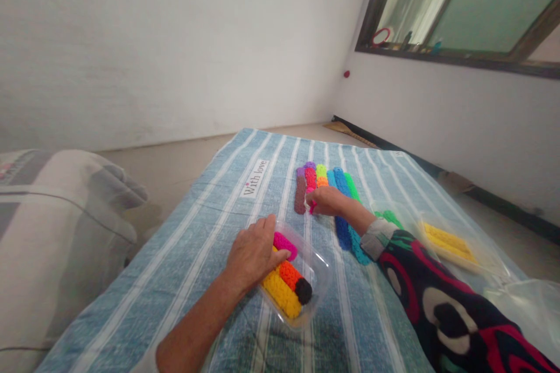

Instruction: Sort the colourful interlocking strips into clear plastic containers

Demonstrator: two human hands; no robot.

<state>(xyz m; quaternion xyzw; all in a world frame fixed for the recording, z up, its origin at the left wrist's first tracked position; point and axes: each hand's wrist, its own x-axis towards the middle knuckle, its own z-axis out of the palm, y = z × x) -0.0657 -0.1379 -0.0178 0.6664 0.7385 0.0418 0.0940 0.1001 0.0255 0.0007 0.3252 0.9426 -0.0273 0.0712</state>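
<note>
My left hand [254, 253] grips the left rim of a clear plastic box [321, 271], its thumb reaching over the inside. In the box lie bumpy-textured rolls: a magenta roll [285, 245], an orange roll [289, 274], a black one [303, 290] and a yellow roll [282, 296]. Farther off, my right hand [328, 201] is closed on a small pink roll [312, 205], partly hidden by the fingers. It is over a row of similar rolls on the cloth, among them a brown roll [300, 193], a red roll [310, 178] and a blue roll [343, 232].
A blue-and-white striped cloth [210, 215] covers the table. To the right, a clear box holds yellow rolls [448, 242], near green rolls [389, 218] and a plastic bag [531, 306]. A fabric-covered object [61, 245] stands at left. Walls and a window [476, 6] lie beyond.
</note>
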